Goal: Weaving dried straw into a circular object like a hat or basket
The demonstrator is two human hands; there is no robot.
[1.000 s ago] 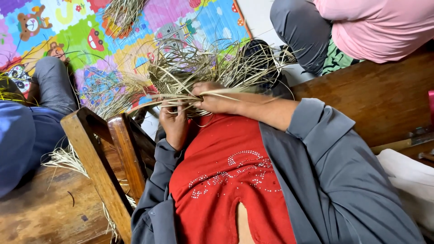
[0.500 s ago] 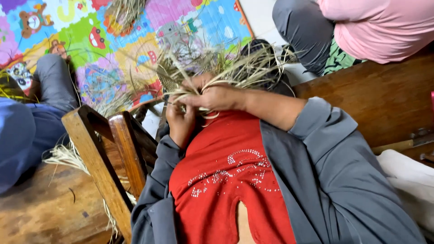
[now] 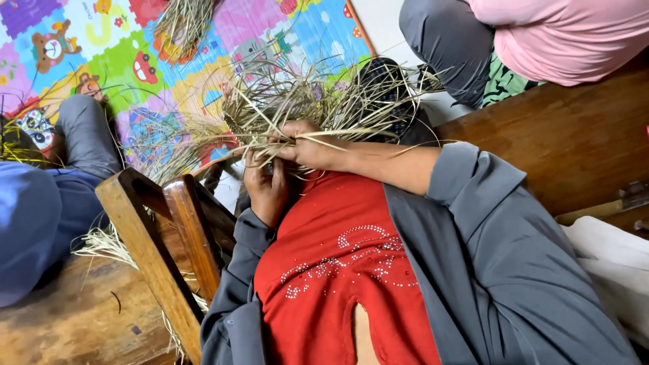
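A loose bundle of dry straw strands [image 3: 304, 101] spreads out in front of my chest, above my red top and grey jacket. My right hand [image 3: 307, 145] reaches across from the right and pinches strands near the middle of the bundle. Below it my left hand [image 3: 265, 186] comes up with its fingers curled around the strands' lower ends. Both hands touch each other over the straw. The tangle hides the fingertips.
A wooden chair frame [image 3: 162, 230] stands to my left, with more straw [image 3: 108, 247] lying under it on the wooden floor. A colourful play mat [image 3: 101, 47] lies beyond. One person in blue [image 3: 34, 216] sits left, another in pink [image 3: 561, 34] upper right.
My hands and the straw bundle have shifted slightly, the right hand sliding along the strands. The strands fan out differently than a second ago.
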